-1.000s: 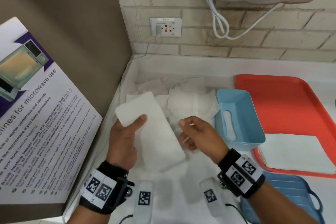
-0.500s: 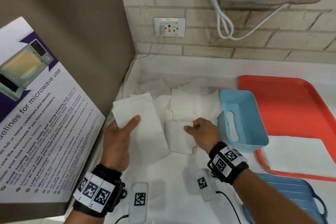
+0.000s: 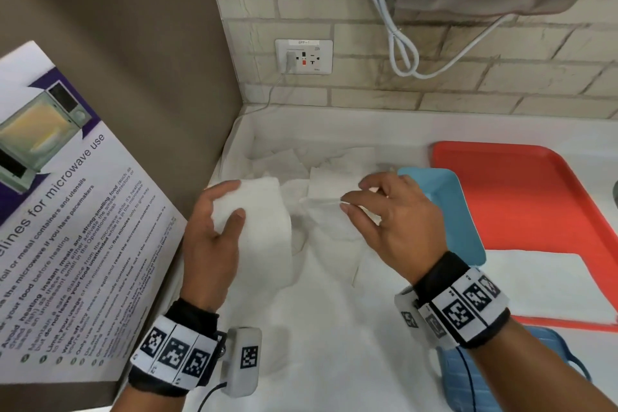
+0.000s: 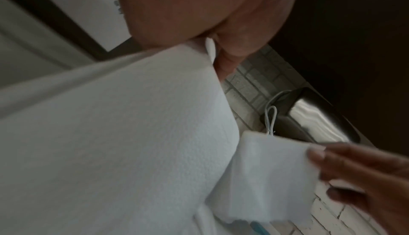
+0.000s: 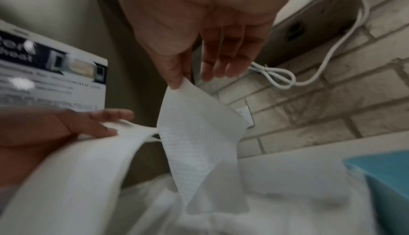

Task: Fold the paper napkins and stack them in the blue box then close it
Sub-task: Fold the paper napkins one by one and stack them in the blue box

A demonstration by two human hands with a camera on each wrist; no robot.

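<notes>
**Two napkins lifted beside the open blue box**

The left hand (image 3: 214, 231) is gripping a folded napkin (image 3: 264, 231), thumb lying on its upper face and fingers curling over its far edge; in the left wrist view that sheet (image 4: 124, 142) is filling most of the frame. The right hand (image 3: 398, 221) is pinching a second, smaller napkin (image 3: 329, 211) by its top edge between thumb and forefinger, the remaining fingers lying loosely straight; from the right wrist camera this napkin (image 5: 199, 134) is hanging down from the pinch. The two sheets are sitting just beside each other at the middle of the head view.

A loose pile of napkins (image 3: 334, 164) is lying on the white counter (image 3: 327, 344) at 12 o'clock from the hands. The blue box (image 3: 454, 211) is standing open at 3 o'clock, partly hidden behind the right hand. An orange tray (image 3: 521, 197) is resting past the box, also at 3 o'clock, with a white sheet (image 3: 548, 284) overlapping its near edge. A darker blue lid (image 3: 475, 378) is showing at 5 o'clock.

At 9 o'clock a poster (image 3: 67, 244) is leaning, its heading reading "...lines for microwave use". At 12 o'clock a wall socket (image 3: 303, 56) is carrying a small label, too small to read with certainty, and a white cable (image 3: 401, 43) is looping down the brick wall
</notes>
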